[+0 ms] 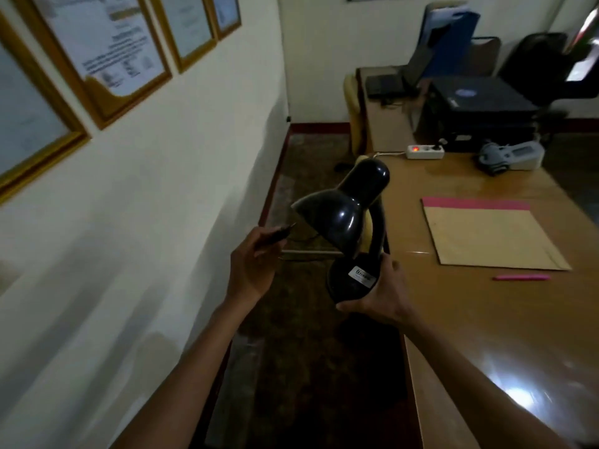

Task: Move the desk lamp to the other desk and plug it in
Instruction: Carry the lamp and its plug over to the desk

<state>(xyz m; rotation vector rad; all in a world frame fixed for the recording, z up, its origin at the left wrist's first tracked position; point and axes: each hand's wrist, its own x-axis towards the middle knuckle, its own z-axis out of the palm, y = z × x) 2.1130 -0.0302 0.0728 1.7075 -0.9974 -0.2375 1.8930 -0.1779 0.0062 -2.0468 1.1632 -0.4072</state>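
Note:
A black desk lamp [346,218] with a round base and a white label is held in the air beside the left edge of a wooden desk [486,319]. My right hand [382,293] grips the lamp's base from below and behind. To the left, my left hand [252,264] is closed around the lamp's black plug [280,234], whose prongs point up and right. A white power strip [425,152] with a red light lies at the far end of the desk.
On the desk lie a brown envelope with a pink edge [486,234], a pink pen [522,277] and a grey device [510,156]. A black printer [479,108] and chairs stand beyond. A wall with framed certificates [107,53] runs along the left.

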